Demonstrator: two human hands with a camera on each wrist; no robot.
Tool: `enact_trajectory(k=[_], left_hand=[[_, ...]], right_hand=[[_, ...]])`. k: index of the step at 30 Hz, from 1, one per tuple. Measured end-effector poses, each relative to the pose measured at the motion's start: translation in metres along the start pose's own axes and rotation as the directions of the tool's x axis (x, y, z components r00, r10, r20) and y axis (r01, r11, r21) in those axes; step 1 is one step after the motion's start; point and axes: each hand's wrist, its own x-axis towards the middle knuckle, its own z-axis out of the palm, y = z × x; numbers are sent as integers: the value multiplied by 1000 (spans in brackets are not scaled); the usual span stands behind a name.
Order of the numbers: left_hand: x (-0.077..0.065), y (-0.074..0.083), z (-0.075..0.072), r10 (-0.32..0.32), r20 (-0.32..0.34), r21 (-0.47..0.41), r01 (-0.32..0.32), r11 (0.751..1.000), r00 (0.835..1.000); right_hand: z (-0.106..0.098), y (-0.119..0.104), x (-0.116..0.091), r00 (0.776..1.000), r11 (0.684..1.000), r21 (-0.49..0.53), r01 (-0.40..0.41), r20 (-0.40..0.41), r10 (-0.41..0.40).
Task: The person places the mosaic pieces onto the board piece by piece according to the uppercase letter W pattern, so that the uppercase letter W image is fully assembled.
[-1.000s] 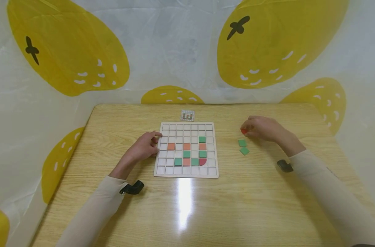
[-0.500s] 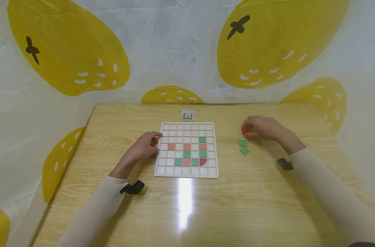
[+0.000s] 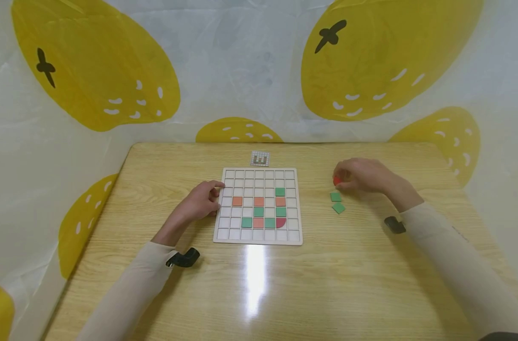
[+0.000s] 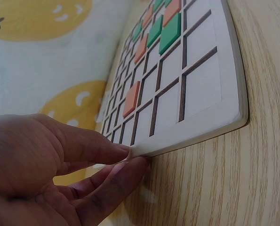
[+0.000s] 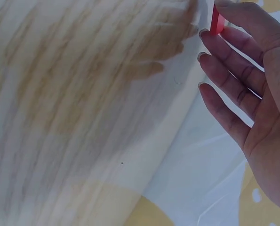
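My right hand point(image 3: 361, 175) pinches a small red tile point(image 3: 337, 181) between thumb and fingertips, over the table right of the board. In the right wrist view the tile point(image 5: 218, 21) shows edge-on, the other fingers spread loosely. My left hand point(image 3: 199, 201) rests at the left edge of a white grid board point(image 3: 300, 213), thumb and index finger apart along the rim. The left wrist view has those fingertips right against the board's side point(image 4: 196, 134). Orange tiles point(image 3: 237, 201), green tiles point(image 3: 280, 192) and one red round-cornered tile point(image 3: 280, 222) sit in its cells.
Two loose green tiles point(image 3: 335, 196) lie on the wooden table point(image 3: 327, 284) just below the right hand. A small pattern card point(image 3: 260, 158) lies behind the board. A curtain with yellow fruit prints point(image 3: 241, 71) stands behind the table.
The red tile has turned slightly between the right fingertips. Both hands stay almost where they were, and the board and loose tiles keep their places.
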Motion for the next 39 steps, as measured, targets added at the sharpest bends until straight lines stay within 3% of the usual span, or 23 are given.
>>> enact_trajectory(k=[10, 20, 39], left_hand=[[1, -1, 0, 16, 4, -12, -16, 1000, 1000], [1, -1, 0, 10, 7, -15, -10, 1000, 1000], [2, -1, 1, 11, 4, -14, -10, 1000, 1000]], right_hand=[[-9, -11, 5, 1000, 1000, 7, 20, 12, -20], [-18, -29, 11, 993, 994, -5, 114, -11, -114], [-24, -65, 30, 989, 989, -26, 145, 12, -145]])
